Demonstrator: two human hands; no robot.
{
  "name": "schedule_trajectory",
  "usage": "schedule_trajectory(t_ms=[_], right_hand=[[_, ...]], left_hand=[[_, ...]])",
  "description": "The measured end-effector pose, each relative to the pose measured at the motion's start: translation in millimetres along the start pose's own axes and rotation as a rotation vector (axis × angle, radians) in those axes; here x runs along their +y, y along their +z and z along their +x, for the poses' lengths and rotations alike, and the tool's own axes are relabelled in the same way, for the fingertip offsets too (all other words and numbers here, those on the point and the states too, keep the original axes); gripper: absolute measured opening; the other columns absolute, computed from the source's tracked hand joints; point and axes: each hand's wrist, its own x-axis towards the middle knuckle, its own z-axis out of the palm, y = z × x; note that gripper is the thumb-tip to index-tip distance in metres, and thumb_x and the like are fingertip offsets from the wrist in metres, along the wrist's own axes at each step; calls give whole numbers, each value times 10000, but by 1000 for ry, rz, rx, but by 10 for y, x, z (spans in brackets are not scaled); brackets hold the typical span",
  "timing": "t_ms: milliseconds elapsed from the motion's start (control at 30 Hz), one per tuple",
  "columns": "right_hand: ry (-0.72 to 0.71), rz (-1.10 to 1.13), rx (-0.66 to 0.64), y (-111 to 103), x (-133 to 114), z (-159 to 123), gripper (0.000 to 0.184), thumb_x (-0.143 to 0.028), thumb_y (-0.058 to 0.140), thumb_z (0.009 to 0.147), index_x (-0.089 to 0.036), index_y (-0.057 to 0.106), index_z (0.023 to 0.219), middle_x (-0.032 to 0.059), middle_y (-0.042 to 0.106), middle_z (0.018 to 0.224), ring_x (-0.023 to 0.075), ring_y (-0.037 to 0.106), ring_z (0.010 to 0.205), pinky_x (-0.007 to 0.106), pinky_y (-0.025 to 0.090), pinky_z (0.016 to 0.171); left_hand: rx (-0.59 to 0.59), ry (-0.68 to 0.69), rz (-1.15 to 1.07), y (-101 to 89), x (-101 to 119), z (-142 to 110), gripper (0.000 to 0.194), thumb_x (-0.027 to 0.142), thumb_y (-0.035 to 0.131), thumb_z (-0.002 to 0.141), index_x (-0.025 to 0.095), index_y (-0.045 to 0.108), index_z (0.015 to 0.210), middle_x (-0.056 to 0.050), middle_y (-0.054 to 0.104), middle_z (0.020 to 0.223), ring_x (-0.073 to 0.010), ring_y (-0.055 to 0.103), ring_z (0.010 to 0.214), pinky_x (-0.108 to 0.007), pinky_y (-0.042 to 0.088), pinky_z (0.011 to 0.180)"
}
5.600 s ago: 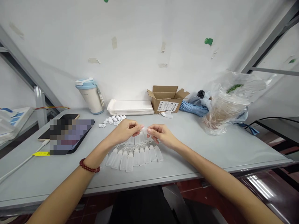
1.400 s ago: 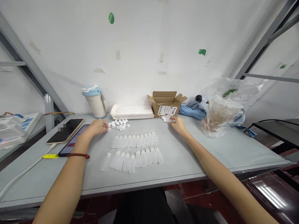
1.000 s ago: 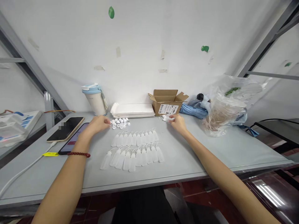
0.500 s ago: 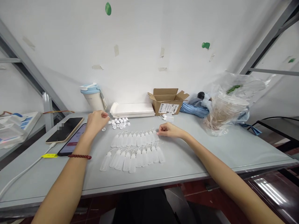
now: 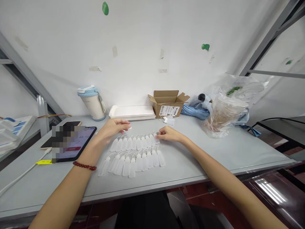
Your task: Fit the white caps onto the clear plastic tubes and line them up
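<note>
My left hand is over the spot where the loose white caps lie and hides most of them. A small white cap shows at its thumb and fingertips. My right hand is closed in a pinch at the right end of the back row of small translucent squeeze bottles, its fingertips on the end bottle. A front row of similar bottles lies nearer me. Thin white strings or straps extend from the necks of both rows.
Behind the hands are a stack of white flat packs, an open cardboard box and a tumbler. Phones with a white cable lie left. A plastic bag and blue cloth stand right.
My left hand has moved right from beside the tumbler to over the caps, covering most of them. My right hand stays at the end of the back row. The view has shifted slightly.
</note>
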Motion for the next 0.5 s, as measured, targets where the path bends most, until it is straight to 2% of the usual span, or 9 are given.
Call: schedule_trajectory(t_ms=[100,233,400,500], right_hand=[[19,-29,20,0,-22,0,336,-431,562,712,-152,488,539,-42,419,493,74,348,490,226,243,476],[22,-83,58,21,-33,21,314,-386,554,706,-156,463,512,-47,375,488,73,333,501,227,227,483],[8,-187,110,59,20,63,307,-343,575,684,-165,433,478,-49,366,457,77,333,491,232,223,484],[-33,-120,184,99,22,53,246,-311,564,681,-172,435,525,-44,429,481,77,356,488,221,243,485]], left_hand=[[-84,-28,-99,129,-5,-34,329,323,779,554,141,658,799,-39,663,752,-141,587,685,-270,457,625],[-194,-68,-118,263,-11,-65,309,306,768,586,133,647,811,-20,644,696,-124,578,625,-285,460,654],[-212,-79,-143,267,-40,-43,320,305,775,588,123,638,813,-37,662,706,-144,618,660,-303,477,708],[-207,-65,-157,247,-42,-37,330,310,778,587,125,639,822,-47,677,725,-163,640,693,-315,487,727]])
